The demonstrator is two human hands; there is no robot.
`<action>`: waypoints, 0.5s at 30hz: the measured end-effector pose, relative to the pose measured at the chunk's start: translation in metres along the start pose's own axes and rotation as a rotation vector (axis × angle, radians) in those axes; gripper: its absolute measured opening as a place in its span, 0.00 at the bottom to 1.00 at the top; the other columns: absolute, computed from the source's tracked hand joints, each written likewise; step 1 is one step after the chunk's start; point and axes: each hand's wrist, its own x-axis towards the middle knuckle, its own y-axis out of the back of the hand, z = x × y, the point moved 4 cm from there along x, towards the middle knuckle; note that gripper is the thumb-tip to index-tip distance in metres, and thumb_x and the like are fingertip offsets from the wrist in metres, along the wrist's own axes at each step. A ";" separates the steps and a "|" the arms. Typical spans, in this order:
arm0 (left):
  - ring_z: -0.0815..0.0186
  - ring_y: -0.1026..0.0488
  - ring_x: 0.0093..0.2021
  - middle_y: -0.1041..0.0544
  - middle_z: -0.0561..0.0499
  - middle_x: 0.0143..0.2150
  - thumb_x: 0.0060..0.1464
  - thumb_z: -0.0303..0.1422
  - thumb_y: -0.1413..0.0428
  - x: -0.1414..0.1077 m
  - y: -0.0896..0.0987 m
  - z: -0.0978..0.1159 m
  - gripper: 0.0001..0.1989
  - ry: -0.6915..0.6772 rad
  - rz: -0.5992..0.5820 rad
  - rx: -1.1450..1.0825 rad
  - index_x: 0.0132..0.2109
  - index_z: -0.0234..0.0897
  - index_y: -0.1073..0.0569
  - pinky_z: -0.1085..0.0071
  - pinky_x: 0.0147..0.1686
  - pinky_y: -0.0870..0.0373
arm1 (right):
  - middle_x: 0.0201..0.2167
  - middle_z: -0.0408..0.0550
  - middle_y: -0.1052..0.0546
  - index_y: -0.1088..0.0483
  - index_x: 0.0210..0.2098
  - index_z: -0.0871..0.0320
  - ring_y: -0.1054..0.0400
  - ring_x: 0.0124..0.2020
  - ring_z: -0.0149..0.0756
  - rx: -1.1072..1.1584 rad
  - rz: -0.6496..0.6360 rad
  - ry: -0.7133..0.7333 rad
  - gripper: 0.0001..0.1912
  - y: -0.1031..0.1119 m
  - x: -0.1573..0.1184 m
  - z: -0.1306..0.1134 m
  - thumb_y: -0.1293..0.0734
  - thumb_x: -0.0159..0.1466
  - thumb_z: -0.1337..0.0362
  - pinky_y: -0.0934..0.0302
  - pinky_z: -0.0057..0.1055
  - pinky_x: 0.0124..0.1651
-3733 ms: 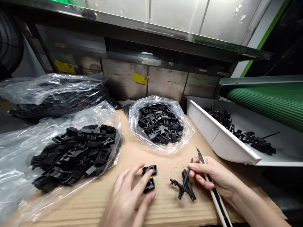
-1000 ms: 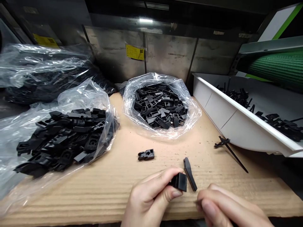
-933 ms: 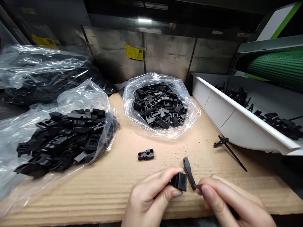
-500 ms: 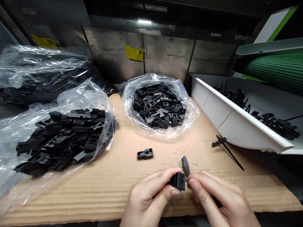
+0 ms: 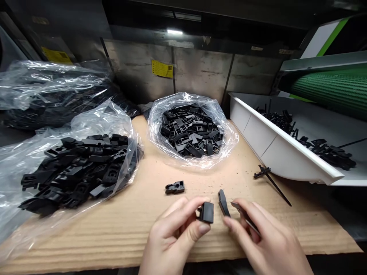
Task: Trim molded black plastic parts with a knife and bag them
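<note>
My left hand (image 5: 177,229) is closed, thumb and fingers pinching a small black plastic block (image 5: 207,212) with its flat square face turned right. My right hand (image 5: 260,235) is closed round a slim dark knife (image 5: 249,220), whose pointed grey blade tip angles up and left, apart from the block. Between the hands is a long, rounded black plastic piece (image 5: 223,202), its lower end at my right thumb; I cannot tell if the thumb touches it. Beyond my left hand, another black plastic part (image 5: 174,187) lies on the cardboard (image 5: 120,233).
An open clear bag (image 5: 195,162) of black parts stands at the centre back, another bag (image 5: 100,110) spills parts at left. A white bin (image 5: 286,152) with thin black pieces is at right, a long-stemmed black piece (image 5: 272,181) beside it. A green roll (image 5: 329,84) hangs above.
The knife blade has come away from the black block. My left hand has moved slightly left with the block, and my right thumb has spread down toward the long black piece.
</note>
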 end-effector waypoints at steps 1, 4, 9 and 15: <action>0.68 0.30 0.29 0.28 0.56 0.26 0.45 0.34 0.40 -0.001 0.000 -0.002 0.09 0.044 -0.014 -0.055 0.37 0.47 0.23 0.80 0.32 0.34 | 0.26 0.44 0.24 0.33 0.37 0.57 0.29 0.22 0.32 -0.039 -0.006 0.015 0.12 -0.002 0.002 0.004 0.43 0.62 0.57 0.37 0.24 0.21; 0.67 0.28 0.27 0.24 0.54 0.27 0.46 0.39 0.41 -0.004 -0.001 -0.006 0.11 0.167 -0.060 -0.277 0.38 0.43 0.25 0.77 0.30 0.32 | 0.32 0.46 0.23 0.32 0.38 0.56 0.27 0.26 0.34 -0.083 0.015 0.033 0.11 -0.005 0.003 0.011 0.43 0.62 0.61 0.36 0.25 0.23; 0.67 0.27 0.26 0.22 0.52 0.27 0.43 0.40 0.40 -0.002 -0.004 -0.006 0.12 0.212 -0.073 -0.493 0.33 0.38 0.30 0.75 0.29 0.32 | 0.24 0.45 0.25 0.33 0.41 0.58 0.29 0.21 0.33 -0.039 -0.054 0.034 0.17 -0.010 0.003 0.006 0.44 0.62 0.54 0.38 0.25 0.20; 0.69 0.27 0.28 0.22 0.54 0.28 0.45 0.30 0.39 0.002 -0.003 -0.008 0.09 0.232 -0.029 -0.431 0.36 0.40 0.30 0.77 0.32 0.33 | 0.34 0.50 0.23 0.35 0.46 0.63 0.26 0.30 0.36 -0.133 -0.008 0.082 0.17 0.001 0.003 0.019 0.44 0.62 0.60 0.32 0.27 0.25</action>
